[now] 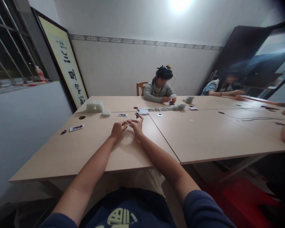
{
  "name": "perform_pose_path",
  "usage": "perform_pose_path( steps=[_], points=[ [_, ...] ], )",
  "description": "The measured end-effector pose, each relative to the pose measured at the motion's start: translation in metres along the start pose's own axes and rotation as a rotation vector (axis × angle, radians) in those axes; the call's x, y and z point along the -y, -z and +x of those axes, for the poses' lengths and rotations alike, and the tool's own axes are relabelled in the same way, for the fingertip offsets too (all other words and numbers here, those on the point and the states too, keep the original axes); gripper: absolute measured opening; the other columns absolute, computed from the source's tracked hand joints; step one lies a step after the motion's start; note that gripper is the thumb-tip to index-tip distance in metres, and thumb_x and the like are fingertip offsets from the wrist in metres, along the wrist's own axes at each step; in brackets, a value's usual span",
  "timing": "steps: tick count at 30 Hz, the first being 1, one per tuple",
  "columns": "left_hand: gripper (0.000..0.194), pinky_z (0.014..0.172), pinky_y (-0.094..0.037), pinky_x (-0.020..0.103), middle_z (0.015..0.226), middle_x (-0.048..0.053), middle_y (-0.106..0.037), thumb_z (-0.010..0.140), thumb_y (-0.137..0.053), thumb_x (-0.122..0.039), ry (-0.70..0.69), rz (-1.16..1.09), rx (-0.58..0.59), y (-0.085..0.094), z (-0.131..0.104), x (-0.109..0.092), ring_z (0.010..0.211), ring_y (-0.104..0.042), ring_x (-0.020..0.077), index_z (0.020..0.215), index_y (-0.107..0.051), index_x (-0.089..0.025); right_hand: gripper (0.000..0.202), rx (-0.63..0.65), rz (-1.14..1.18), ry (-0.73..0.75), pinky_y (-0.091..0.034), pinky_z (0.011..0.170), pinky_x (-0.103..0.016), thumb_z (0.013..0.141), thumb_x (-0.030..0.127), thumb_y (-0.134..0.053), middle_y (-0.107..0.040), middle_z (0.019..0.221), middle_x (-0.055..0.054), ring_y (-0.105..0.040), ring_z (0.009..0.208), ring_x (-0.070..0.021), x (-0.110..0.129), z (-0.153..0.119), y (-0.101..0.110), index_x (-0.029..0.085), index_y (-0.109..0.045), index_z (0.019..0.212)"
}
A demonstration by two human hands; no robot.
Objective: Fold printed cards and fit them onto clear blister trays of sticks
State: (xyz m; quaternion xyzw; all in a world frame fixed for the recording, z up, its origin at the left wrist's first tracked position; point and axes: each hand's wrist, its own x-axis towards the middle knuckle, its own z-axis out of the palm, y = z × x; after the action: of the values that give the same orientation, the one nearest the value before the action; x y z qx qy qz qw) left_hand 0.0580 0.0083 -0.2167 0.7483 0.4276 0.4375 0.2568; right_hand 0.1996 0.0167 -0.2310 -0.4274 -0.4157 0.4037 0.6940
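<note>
My left hand (118, 129) is closed in a pinch just above the table, its fingertips meeting those of my right hand (136, 126). A small pale, clear-looking piece (129, 120) shows at the meeting fingertips; its kind is too small to tell. Between raised fingers of my right hand sits a small dark printed piece (137, 115), like a sticker or card. Just beyond the hands lie a white card with a dark picture (122, 115) and a white packet (143, 111). Another white card with a dark picture (77, 128) is to the left.
Pale translucent block-like stacks (94, 106) stand at the table's far left. A small dark piece (63, 132) lies near a cable hole (82, 117). Opposite, a person in a grey top (159, 90) handles small items beside stacked pieces (181, 107). Another person sits far right.
</note>
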Motion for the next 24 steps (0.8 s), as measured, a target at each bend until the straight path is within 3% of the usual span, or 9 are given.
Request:
perform_pose_path(
  steps=[5,13,20,24],
  points=[
    [0.030,0.089,-0.057,0.044,0.122,0.010,-0.065,0.097,-0.063,-0.035,0.010,0.175,-0.011,-0.003,0.001,-0.002,0.103,-0.066,0.0223,0.121,-0.063,-0.017,0.110,-0.044,-0.093,0.056,-0.059,0.078,-0.035,0.054,0.043,-0.092,-0.065,0.089,0.003,-0.070,0.076,-0.0194,-0.001,-0.002,-0.001,0.027,-0.028,0.142],
    [0.033,0.090,-0.057,0.045,0.124,0.010,-0.064,0.097,-0.063,-0.035,0.002,0.386,-0.020,-0.009,0.005,0.000,0.106,-0.066,0.0236,0.124,-0.062,-0.016,0.107,-0.056,-0.088,0.054,-0.059,0.078,-0.036,0.057,0.041,-0.091,-0.066,0.087,0.003,-0.070,0.075,-0.0202,-0.002,-0.006,-0.005,0.027,-0.028,0.143],
    [0.032,0.090,-0.057,0.045,0.123,0.010,-0.065,0.097,-0.062,-0.035,-0.003,0.362,-0.115,-0.004,0.006,0.001,0.105,-0.066,0.0231,0.123,-0.062,-0.017,0.104,0.018,0.074,-0.001,-0.059,0.078,-0.032,0.059,0.035,-0.089,-0.068,0.089,0.004,-0.071,0.082,-0.0185,0.003,-0.006,-0.006,0.030,-0.026,0.141],
    [0.031,0.089,-0.057,0.044,0.122,0.010,-0.065,0.098,-0.061,-0.036,0.011,0.271,-0.150,0.001,0.007,0.005,0.104,-0.066,0.0224,0.122,-0.063,-0.017,0.094,0.062,0.194,-0.077,-0.059,0.073,-0.030,0.065,0.031,-0.083,-0.072,0.087,0.004,-0.072,0.075,-0.0165,0.003,-0.004,-0.005,0.031,-0.026,0.139]
  ],
)
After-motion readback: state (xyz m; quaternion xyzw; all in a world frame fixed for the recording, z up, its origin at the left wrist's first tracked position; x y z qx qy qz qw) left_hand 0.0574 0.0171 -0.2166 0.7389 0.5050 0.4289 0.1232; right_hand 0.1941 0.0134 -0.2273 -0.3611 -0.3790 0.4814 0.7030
